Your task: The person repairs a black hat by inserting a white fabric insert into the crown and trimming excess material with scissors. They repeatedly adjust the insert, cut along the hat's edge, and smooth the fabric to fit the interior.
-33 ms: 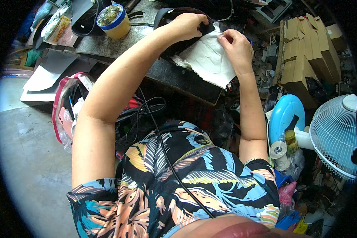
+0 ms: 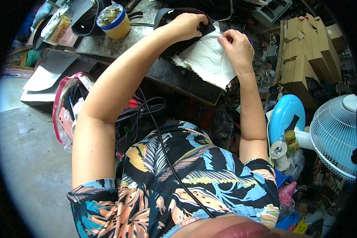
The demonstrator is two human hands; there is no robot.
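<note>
At the far edge of the dark workbench (image 2: 186, 85), a piece of white cloth (image 2: 208, 59) with frayed edges lies partly over black material (image 2: 182, 45). My left hand (image 2: 191, 26) is closed, its fingers curled over a small black piece (image 2: 207, 28) beside the cloth's upper edge. What that piece belongs to cannot be made out. On the other side, my right hand (image 2: 238, 49) pinches the cloth's upper right edge between thumb and fingers. A curved black band (image 2: 166, 15) rises behind my left wrist.
A tub with a blue rim (image 2: 113, 22) stands on the bench to the left, near a black container (image 2: 87, 23). Cardboard boxes (image 2: 301, 51), a blue round stool-like thing (image 2: 286, 117) and a white fan (image 2: 337, 135) are at the right. A black cable (image 2: 162, 142) hangs across my front.
My right hand's fingers have shifted very slightly at the cloth's edge. Everything else looks the same.
</note>
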